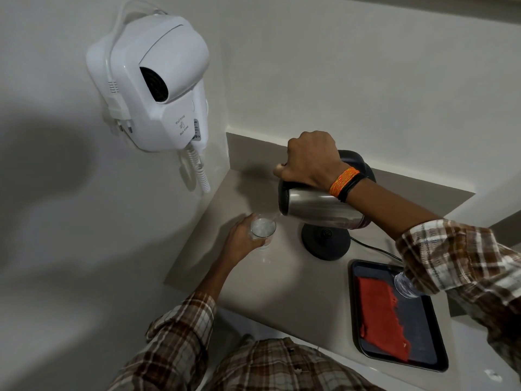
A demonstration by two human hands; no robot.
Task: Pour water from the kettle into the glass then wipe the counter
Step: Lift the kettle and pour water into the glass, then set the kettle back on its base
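A steel kettle (321, 208) with a black handle is tipped to the left above its black base (325, 241). My right hand (310, 159) grips the handle from above. Water runs from the spout into a clear glass (262, 229) that stands on the beige counter (282, 277) near the left wall. My left hand (242, 239) wraps around the glass from the left. The glass looks partly filled with bubbling water. An orange cloth (386, 317) lies flat in a dark tray (428, 334) at the right.
A white hair dryer (158, 83) hangs on the left wall above the counter's corner, with its coiled cord dangling. A second clear glass (404, 285) stands on the tray, partly hidden by my right sleeve. The kettle base's black cable (375, 249) runs to the right.
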